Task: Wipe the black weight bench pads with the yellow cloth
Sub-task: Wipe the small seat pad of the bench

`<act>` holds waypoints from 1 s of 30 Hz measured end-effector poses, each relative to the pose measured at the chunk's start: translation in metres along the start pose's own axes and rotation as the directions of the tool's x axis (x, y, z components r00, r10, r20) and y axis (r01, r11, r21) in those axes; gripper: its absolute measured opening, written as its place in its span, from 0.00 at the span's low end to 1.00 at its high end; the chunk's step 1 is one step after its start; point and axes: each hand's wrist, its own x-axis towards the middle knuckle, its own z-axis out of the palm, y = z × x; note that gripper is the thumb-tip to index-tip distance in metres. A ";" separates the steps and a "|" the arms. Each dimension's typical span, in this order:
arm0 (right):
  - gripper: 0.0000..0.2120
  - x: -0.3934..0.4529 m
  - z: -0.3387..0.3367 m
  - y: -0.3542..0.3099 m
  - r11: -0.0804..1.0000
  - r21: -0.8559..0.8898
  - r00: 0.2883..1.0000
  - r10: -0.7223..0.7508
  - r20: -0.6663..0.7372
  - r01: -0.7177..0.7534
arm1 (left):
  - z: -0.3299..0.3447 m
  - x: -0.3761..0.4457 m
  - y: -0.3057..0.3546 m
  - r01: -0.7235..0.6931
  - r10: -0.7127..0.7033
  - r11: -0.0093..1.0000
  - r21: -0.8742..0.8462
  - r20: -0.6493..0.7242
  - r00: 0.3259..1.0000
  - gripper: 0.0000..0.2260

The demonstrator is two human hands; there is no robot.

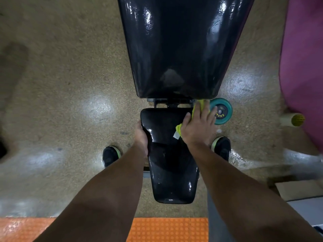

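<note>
A black weight bench runs up the middle of the view. Its long back pad [178, 46] shines wet at the top, and the smaller seat pad [167, 154] lies below it. My right hand [199, 127] presses the yellow cloth [179, 129] flat on the seat pad's far right corner; most of the cloth is hidden under the palm. My left hand [142, 138] grips the seat pad's left edge.
A teal weight plate [222, 110] lies on the speckled floor just right of the seat. A purple mat [304, 58] and a rolled mat end [293, 120] are at the right. My two shoes [110, 155] flank the bench. An orange studded mat [166, 229] lies at the bottom.
</note>
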 end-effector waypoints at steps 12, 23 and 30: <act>0.33 -0.067 0.028 -0.085 0.574 -0.143 0.577 -0.709 0.404 0.806 | -0.047 0.006 0.023 0.032 -0.039 0.986 -0.165 -0.039 0.998 0.40; 0.16 -0.096 -0.004 -0.025 0.751 0.309 0.751 -0.644 0.148 0.583 | -0.015 -0.031 0.025 -0.473 0.593 0.760 0.446 -0.176 0.786 0.14; 0.13 0.002 -0.079 0.006 0.694 0.711 0.961 -0.108 0.256 -0.111 | 0.051 -0.053 -0.005 -0.730 0.770 0.277 0.625 0.309 0.558 0.18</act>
